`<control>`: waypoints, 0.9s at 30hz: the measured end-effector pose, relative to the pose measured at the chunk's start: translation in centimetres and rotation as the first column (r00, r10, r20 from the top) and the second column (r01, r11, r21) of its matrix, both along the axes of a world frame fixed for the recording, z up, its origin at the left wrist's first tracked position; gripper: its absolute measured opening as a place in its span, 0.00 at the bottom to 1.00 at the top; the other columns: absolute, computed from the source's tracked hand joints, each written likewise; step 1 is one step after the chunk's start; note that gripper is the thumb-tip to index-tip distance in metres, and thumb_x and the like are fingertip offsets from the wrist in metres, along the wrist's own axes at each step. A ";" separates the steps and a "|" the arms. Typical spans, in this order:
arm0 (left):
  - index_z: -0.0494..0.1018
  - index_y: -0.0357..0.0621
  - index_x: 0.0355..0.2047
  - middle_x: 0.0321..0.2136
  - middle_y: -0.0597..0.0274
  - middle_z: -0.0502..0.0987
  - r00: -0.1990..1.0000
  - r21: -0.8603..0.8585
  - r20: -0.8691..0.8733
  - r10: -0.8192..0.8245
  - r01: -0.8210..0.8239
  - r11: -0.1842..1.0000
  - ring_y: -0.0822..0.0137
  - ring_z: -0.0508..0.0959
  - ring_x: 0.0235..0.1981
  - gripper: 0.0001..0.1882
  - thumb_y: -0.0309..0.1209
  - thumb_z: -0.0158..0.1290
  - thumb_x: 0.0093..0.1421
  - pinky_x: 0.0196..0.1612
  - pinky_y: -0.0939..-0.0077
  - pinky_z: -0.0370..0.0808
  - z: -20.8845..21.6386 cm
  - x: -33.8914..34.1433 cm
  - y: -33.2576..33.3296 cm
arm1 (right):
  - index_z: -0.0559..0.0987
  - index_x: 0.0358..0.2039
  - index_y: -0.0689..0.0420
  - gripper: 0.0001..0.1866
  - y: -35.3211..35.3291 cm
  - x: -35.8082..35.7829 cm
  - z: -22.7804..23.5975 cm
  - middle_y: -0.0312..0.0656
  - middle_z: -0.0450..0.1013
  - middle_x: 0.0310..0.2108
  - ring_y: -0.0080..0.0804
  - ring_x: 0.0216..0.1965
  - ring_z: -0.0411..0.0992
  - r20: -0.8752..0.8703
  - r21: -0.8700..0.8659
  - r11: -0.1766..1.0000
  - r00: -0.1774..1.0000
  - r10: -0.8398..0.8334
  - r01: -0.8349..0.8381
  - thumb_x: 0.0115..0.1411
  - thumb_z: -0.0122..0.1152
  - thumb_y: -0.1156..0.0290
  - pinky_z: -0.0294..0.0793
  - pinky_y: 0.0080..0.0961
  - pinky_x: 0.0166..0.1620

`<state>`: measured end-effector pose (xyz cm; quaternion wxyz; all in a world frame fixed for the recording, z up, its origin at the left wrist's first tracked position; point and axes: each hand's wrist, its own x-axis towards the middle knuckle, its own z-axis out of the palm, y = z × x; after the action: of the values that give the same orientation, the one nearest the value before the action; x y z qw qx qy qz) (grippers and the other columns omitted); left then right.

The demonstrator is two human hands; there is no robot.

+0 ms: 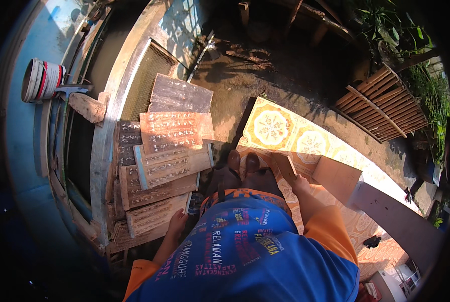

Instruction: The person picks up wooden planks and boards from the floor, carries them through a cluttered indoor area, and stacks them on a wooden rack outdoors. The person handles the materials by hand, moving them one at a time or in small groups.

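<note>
My right hand (300, 185) is closed round the near end of a narrow wooden board (285, 168), held tilted beside my knees above the patterned floor tiles. Down at my left side, my left hand (176, 221) is beside the corner of the lowest wooden board (157, 216) in an overlapping stack. Its fingers are small and partly shaded, so I cannot make out whether they grip that board. Rows of small pale lumps cover several stacked boards, among them a reddish-brown board (169, 131) and a board with a blue end strip (172, 166). A dark plain board (179, 94) lies at the far end.
A mesh-covered wooden frame (147, 80) stands behind the stack. On the left, a white bucket (44, 80) hangs near a blue wall (26, 131). A low partition (391, 216) runs along the tiled floor (310, 143) at right. Beyond lies a slatted bamboo panel (381, 103).
</note>
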<state>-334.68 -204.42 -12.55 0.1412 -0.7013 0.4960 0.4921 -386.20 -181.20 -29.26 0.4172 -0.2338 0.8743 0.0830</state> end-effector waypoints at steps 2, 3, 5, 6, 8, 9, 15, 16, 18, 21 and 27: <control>0.62 0.34 0.64 0.45 0.55 0.77 0.993 0.012 -0.081 0.091 -0.090 0.996 0.67 0.77 0.43 0.31 0.33 0.55 0.64 0.46 0.75 0.73 -1.1 0.6 1.1 | 0.76 0.49 0.58 0.20 -1.2 -0.4 0.7 0.55 0.77 0.45 0.54 0.49 0.76 -0.016 -0.014 0.999 0.999 -0.039 0.038 0.62 0.54 0.58 0.77 0.43 0.51; 0.62 0.34 0.64 0.43 0.57 0.77 0.987 0.013 -0.109 0.119 -0.118 0.993 0.68 0.76 0.41 0.31 0.33 0.55 0.64 0.44 0.76 0.72 -1.6 0.5 1.4 | 0.76 0.50 0.56 0.19 -1.9 -0.5 1.4 0.54 0.77 0.47 0.53 0.51 0.75 -0.003 0.011 0.999 0.999 -0.041 0.041 0.64 0.52 0.60 0.76 0.44 0.53; 0.63 0.34 0.64 0.38 0.61 0.77 0.972 0.016 -0.161 0.172 -0.172 0.985 0.72 0.75 0.37 0.30 0.32 0.55 0.64 0.41 0.78 0.71 -2.3 0.2 1.8 | 0.75 0.53 0.53 0.17 -3.5 -0.6 3.4 0.51 0.75 0.51 0.51 0.54 0.74 0.030 0.060 0.997 0.998 -0.048 0.046 0.67 0.46 0.64 0.74 0.44 0.55; 0.63 0.34 0.64 0.39 0.61 0.77 0.976 0.007 -0.159 0.148 -0.148 0.989 0.72 0.75 0.37 0.30 0.32 0.55 0.64 0.42 0.78 0.71 -2.3 -0.4 1.7 | 0.75 0.54 0.52 0.17 -4.0 -0.9 4.0 0.50 0.75 0.53 0.50 0.56 0.73 0.043 0.086 0.995 0.998 -0.054 0.050 0.68 0.44 0.66 0.74 0.45 0.57; 0.63 0.34 0.64 0.39 0.61 0.76 0.985 -0.007 -0.147 0.085 -0.087 0.996 0.71 0.75 0.37 0.30 0.32 0.55 0.64 0.42 0.78 0.72 -1.3 -2.2 0.6 | 0.76 0.55 0.52 0.21 -3.0 -1.0 2.9 0.51 0.74 0.53 0.51 0.56 0.72 0.044 0.060 0.997 0.997 -0.060 0.057 0.71 0.37 0.61 0.73 0.46 0.57; 0.63 0.34 0.64 0.41 0.58 0.77 0.986 -0.019 -0.151 0.072 -0.076 0.997 0.70 0.76 0.38 0.30 0.33 0.55 0.64 0.41 0.77 0.73 -1.2 -2.6 0.3 | 0.76 0.55 0.52 0.22 -3.0 -1.0 3.1 0.51 0.74 0.53 0.52 0.56 0.72 0.043 0.042 0.998 0.998 -0.049 0.047 0.71 0.35 0.60 0.72 0.47 0.57; 0.62 0.35 0.64 0.48 0.51 0.76 0.971 -0.008 -0.186 0.147 -0.152 0.988 0.65 0.76 0.43 0.30 0.34 0.54 0.65 0.43 0.74 0.72 -2.1 -3.1 -1.1 | 0.77 0.50 0.55 0.18 -1.3 -0.7 0.3 0.51 0.77 0.47 0.50 0.51 0.75 -0.028 -0.063 0.989 0.991 -0.133 0.131 0.65 0.47 0.62 0.75 0.44 0.54; 0.61 0.34 0.65 0.52 0.49 0.74 0.965 0.024 -0.203 0.169 -0.167 0.986 0.63 0.75 0.49 0.31 0.33 0.54 0.64 0.49 0.72 0.72 -2.0 -3.3 -1.6 | 0.78 0.47 0.56 0.16 -1.2 -0.6 0.0 0.51 0.78 0.45 0.49 0.49 0.76 -0.060 -0.080 0.986 0.986 -0.154 0.149 0.62 0.54 0.64 0.76 0.42 0.52; 0.60 0.33 0.65 0.57 0.46 0.72 0.962 0.047 -0.210 0.174 -0.168 0.985 0.61 0.74 0.55 0.31 0.31 0.54 0.64 0.55 0.70 0.70 -2.0 -4.0 -2.4 | 0.78 0.46 0.55 0.16 -1.2 -0.3 0.7 0.51 0.78 0.44 0.49 0.48 0.77 -0.071 -0.090 0.990 0.991 -0.115 0.109 0.62 0.54 0.62 0.76 0.43 0.51; 0.60 0.33 0.65 0.57 0.46 0.72 0.966 0.028 -0.209 0.154 -0.152 0.988 0.61 0.73 0.56 0.31 0.32 0.54 0.64 0.56 0.70 0.70 -1.8 -5.0 -3.2 | 0.78 0.48 0.54 0.15 -1.3 -0.4 2.9 0.52 0.77 0.45 0.52 0.50 0.76 -0.055 -0.081 0.994 0.995 -0.080 0.076 0.62 0.54 0.65 0.77 0.43 0.51; 0.63 0.37 0.64 0.53 0.49 0.74 0.965 -0.011 -0.227 0.135 -0.141 0.990 0.63 0.75 0.50 0.30 0.34 0.55 0.64 0.50 0.71 0.72 -5.0 -3.1 -3.0 | 0.79 0.48 0.56 0.17 -2.4 -0.7 5.9 0.52 0.78 0.47 0.51 0.51 0.76 -0.048 -0.025 0.996 0.995 -0.087 0.086 0.62 0.53 0.65 0.77 0.43 0.52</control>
<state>-337.75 -207.46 -17.51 0.0401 -0.6756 0.4654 0.5704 -386.92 -183.60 -23.36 0.3963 -0.1983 0.8944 0.0607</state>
